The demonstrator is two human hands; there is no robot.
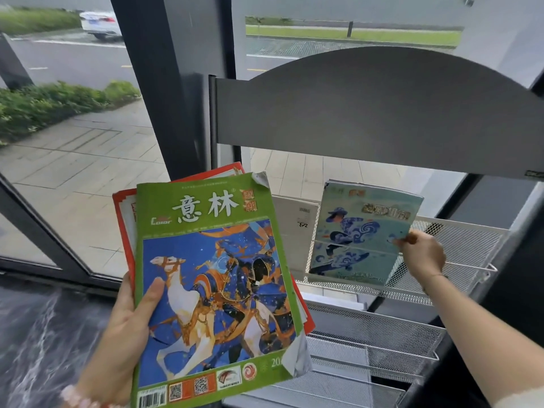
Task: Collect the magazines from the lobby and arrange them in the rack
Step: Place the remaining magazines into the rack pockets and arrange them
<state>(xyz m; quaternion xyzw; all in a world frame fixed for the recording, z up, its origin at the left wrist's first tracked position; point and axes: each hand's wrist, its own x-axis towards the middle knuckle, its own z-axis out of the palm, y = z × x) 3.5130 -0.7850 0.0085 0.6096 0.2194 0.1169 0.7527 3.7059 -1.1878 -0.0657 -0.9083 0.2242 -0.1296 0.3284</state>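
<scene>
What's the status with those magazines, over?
Left hand grips stack, green magazine on top. Right hand pinches teal magazine in top rack shelf. White magazine stands beside it; nothing blocking.

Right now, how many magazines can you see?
4 at least: a green magazine atop a red-edged magazine in the left hand; a teal magazine the right hand pinches in the rack; a white magazine beside it. More may hide under the green.

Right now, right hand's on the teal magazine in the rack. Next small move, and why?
Probably let go: the right hand pinches the teal magazine at its edge, and it already stands behind the wire rail of the rack beside a white magazine. The left hand holds more, green magazine on top.
</scene>
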